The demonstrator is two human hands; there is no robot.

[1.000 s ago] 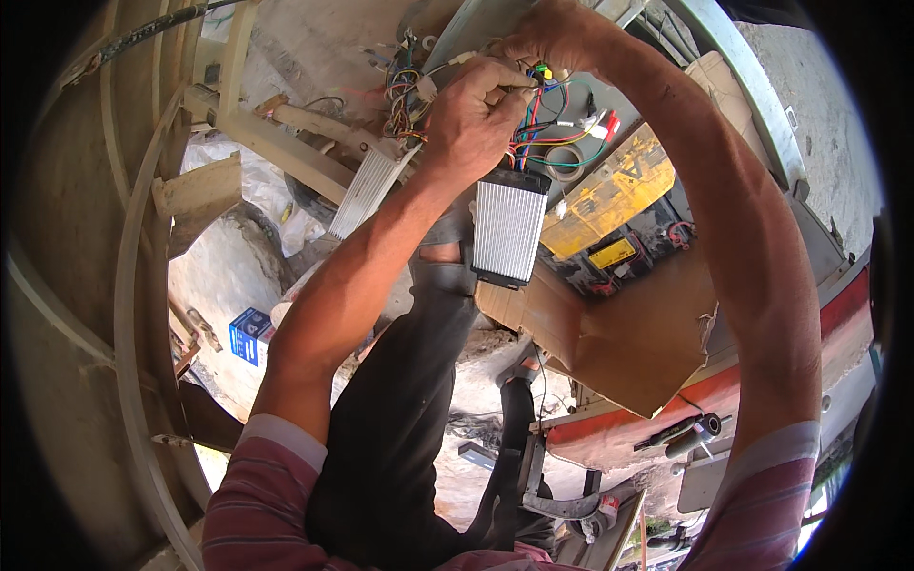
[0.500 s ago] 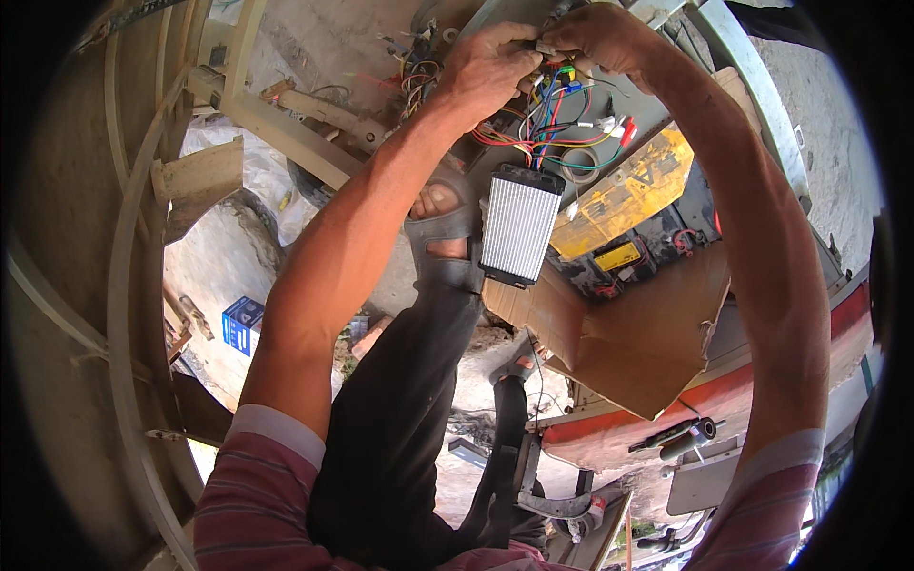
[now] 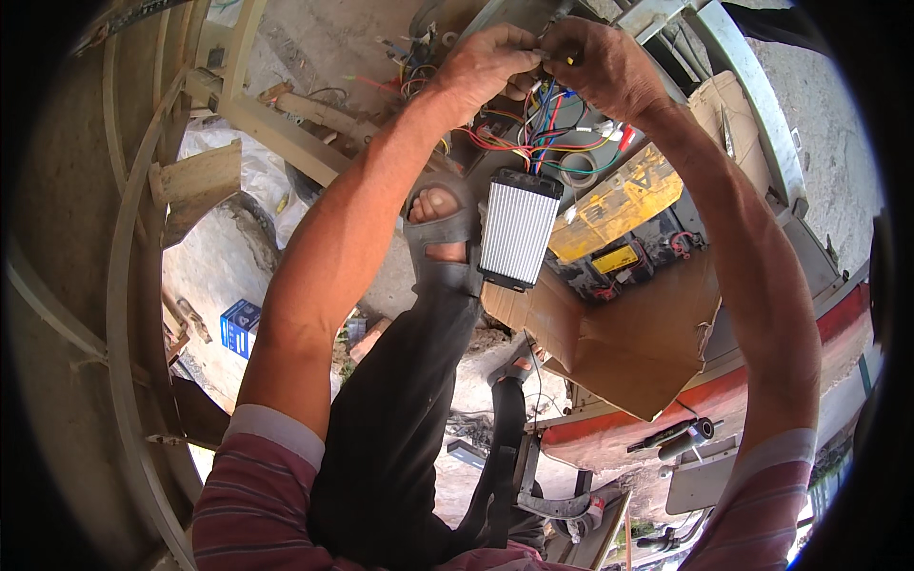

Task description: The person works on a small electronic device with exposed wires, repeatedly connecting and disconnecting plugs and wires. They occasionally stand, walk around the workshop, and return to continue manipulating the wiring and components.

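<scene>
Both hands are raised to the top of the view, arms stretched up and forward from the striped sleeves at the lower edge. Left hand (image 3: 486,62) is curled, knuckles up, its fingertips pinched on a small connector at the top of the bundle of coloured wires (image 3: 543,128). Right hand (image 3: 605,67) meets it from the other side, fingers bent and closed on the same spot, so the two hands touch at the fingertips. What exactly sits between the fingertips is too small to tell.

The wires, red, blue, green and yellow, hang down in loops from the hands to the ribbed silver controller box (image 3: 517,228), which dangles upright just below them, in front of a sandalled foot (image 3: 440,228) and a dark trouser leg (image 3: 400,419). Just right of the box lies a yellow panel (image 3: 619,205), with a sheet of brown cardboard (image 3: 619,352) folded open beneath it. A metal frame bar (image 3: 752,90) runs down the right side. Well off to the left, a small blue box (image 3: 240,326) lies on the pale ground beside a curved frame (image 3: 124,314).
</scene>
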